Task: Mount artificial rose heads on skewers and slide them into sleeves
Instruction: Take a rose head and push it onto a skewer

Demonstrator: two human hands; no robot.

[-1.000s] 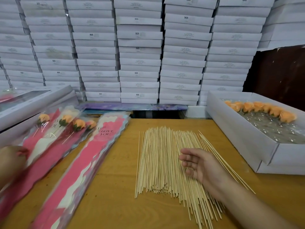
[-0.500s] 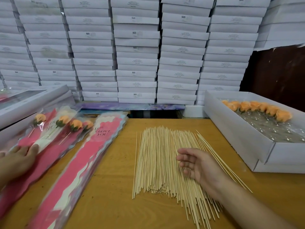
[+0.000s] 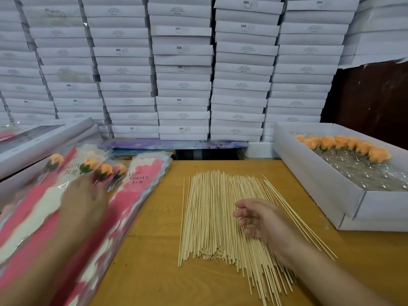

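A spread pile of bamboo skewers (image 3: 212, 215) lies on the wooden table (image 3: 150, 257). My right hand (image 3: 259, 219) rests on the skewers with fingers loosely curled, holding nothing that I can see. My left hand (image 3: 86, 202), blurred, lies flat on the filled sleeves (image 3: 44, 208), just below several sleeved orange roses (image 3: 103, 170). A stack of pink "I love you" sleeves (image 3: 136, 188) lies beside them. Loose orange rose heads (image 3: 344, 144) line the back of a white box (image 3: 309, 173) at the right.
Stacks of white boxes (image 3: 183, 69) form a wall behind the table. A windowed white box (image 3: 39, 138) sits at the left, behind the sleeves. Flat purple sheets (image 3: 176, 144) lie at the foot of the stacks.
My left hand has moved forward and right over the filled sleeves, up to just below the sleeved roses. My right hand has stayed on the skewers.
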